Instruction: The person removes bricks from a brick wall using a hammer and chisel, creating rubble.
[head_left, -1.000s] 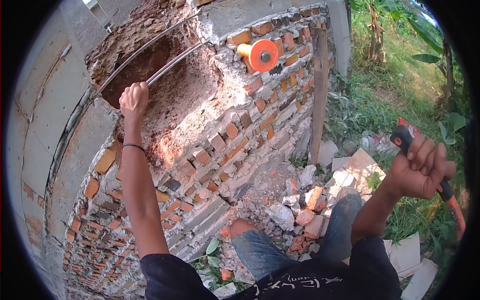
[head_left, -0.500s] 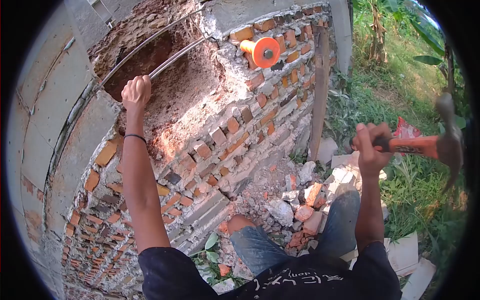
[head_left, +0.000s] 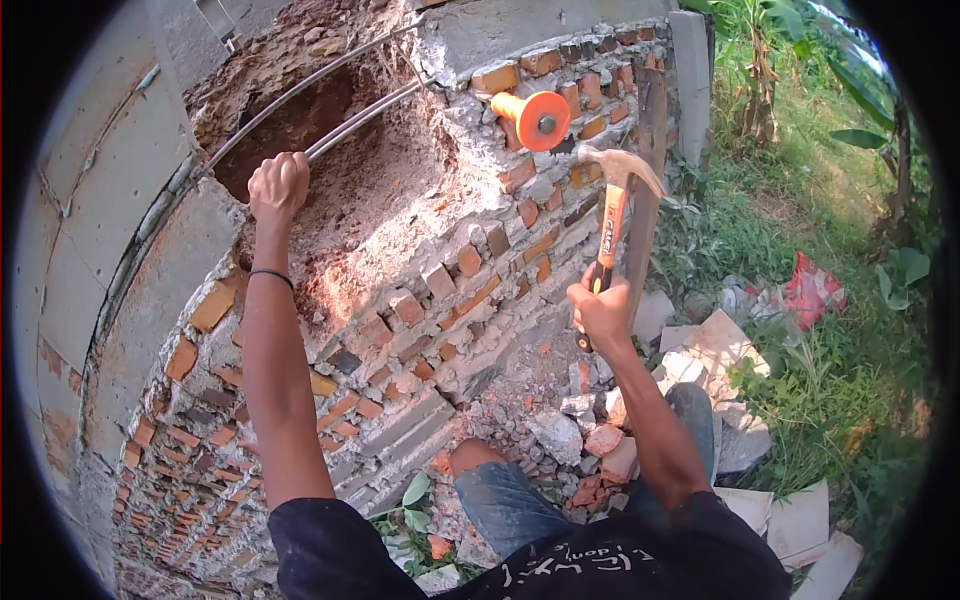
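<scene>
My left hand (head_left: 279,186) is closed around the lower end of a metal rod (head_left: 365,117) that crosses the hollow in the broken wall. My right hand (head_left: 602,308) grips the black-and-orange handle of a claw hammer (head_left: 612,215), held upright. The hammer's head is just right of and below an orange chisel with a round hand guard (head_left: 541,121). That chisel stands out from the brickwork, its grey striking end facing me and its tip hidden. Neither hand is on it.
A second rod (head_left: 300,78) spans the hollow above the first. Exposed bricks (head_left: 468,262) jut from the wall, and a wooden plank (head_left: 648,200) leans at its right end. Rubble (head_left: 560,437) lies around my legs. Broken slabs (head_left: 800,525) and grass (head_left: 820,400) are to the right.
My right hand has swung the hammer left, from over the grass to beside the orange chisel, its head now up. My left hand stays on the rod. The view has shifted slightly.
</scene>
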